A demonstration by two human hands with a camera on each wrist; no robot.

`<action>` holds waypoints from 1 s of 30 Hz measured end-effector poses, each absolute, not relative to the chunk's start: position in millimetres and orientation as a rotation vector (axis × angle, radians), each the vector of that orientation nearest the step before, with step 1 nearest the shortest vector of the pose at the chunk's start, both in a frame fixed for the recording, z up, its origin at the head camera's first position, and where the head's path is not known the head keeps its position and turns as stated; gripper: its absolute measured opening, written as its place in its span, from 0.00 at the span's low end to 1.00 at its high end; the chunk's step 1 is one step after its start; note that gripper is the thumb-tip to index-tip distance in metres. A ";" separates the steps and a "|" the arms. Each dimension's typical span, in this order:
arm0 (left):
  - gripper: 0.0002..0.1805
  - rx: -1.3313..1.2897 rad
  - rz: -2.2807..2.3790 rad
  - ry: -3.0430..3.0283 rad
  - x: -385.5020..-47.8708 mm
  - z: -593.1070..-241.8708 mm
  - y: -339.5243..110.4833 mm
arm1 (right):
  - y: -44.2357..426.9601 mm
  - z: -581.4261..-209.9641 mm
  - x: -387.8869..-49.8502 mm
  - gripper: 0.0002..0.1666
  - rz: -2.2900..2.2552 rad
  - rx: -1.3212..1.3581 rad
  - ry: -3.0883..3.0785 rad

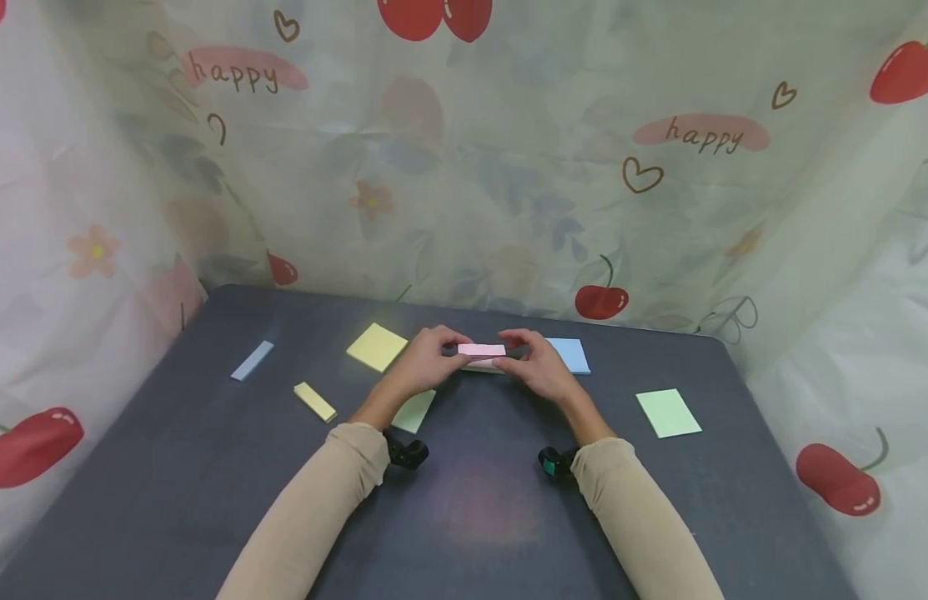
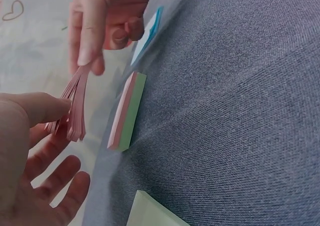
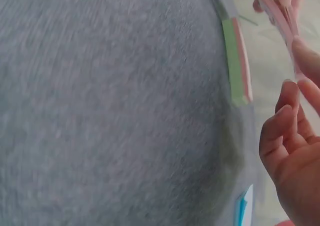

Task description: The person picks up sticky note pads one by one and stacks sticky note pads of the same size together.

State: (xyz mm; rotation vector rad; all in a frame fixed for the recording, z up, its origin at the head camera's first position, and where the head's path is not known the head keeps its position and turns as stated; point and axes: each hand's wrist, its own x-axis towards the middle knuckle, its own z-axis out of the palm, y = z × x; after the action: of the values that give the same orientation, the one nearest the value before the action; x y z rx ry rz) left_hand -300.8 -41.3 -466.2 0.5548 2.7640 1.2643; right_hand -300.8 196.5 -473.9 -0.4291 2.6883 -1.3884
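Observation:
A narrow pad of pink sticky notes (image 1: 482, 350) is held up between the two hands, above the table. My left hand (image 1: 426, 360) pinches one end between thumb and fingers, and my right hand (image 1: 540, 364) pinches the other. In the left wrist view the sheets of the pink pad (image 2: 77, 113) spread apart at the left hand's end and come together at the right hand's fingertips. Just below lies a stack of sticky notes (image 2: 127, 111), with a green layer and a pink one visible from the side; in the right wrist view this stack (image 3: 237, 61) stands apart from both hands.
On the dark cloth-covered table (image 1: 479, 517) lie a blue strip (image 1: 252, 361), a yellow strip (image 1: 314, 402), a yellow square pad (image 1: 377, 347), a green pad (image 1: 414, 411) by the left wrist, a blue pad (image 1: 570, 355) behind the right hand, and another green pad (image 1: 669, 412) at right.

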 end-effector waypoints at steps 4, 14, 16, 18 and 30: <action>0.15 0.598 1.279 2.738 -299.8 -464.2 -40.4 | 190.6 -470.5 -298.4 0.22 -1.267 -0.509 2.803; 0.17 0.555 1.319 2.696 -297.1 -464.5 -40.6 | 184.7 -471.9 -295.6 0.14 -1.155 -0.552 2.963; 0.18 0.534 1.311 2.691 -297.2 -465.3 -41.3 | 184.9 -472.3 -296.2 0.14 -1.167 -0.563 2.962; 0.18 0.521 1.301 2.693 -297.6 -465.7 -41.8 | 185.1 -472.5 -296.8 0.13 -1.188 -0.569 2.951; 0.22 0.439 1.513 2.669 -301.2 -475.4 -43.4 | 188.2 -472.7 -297.3 0.15 -1.511 -0.417 2.655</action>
State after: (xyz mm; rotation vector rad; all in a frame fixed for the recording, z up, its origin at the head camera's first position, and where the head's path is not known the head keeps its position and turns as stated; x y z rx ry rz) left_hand -301.2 -43.4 -475.4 0.4393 2.6687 1.5130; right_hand -297.3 188.2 -472.7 -0.4170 2.6555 -1.5112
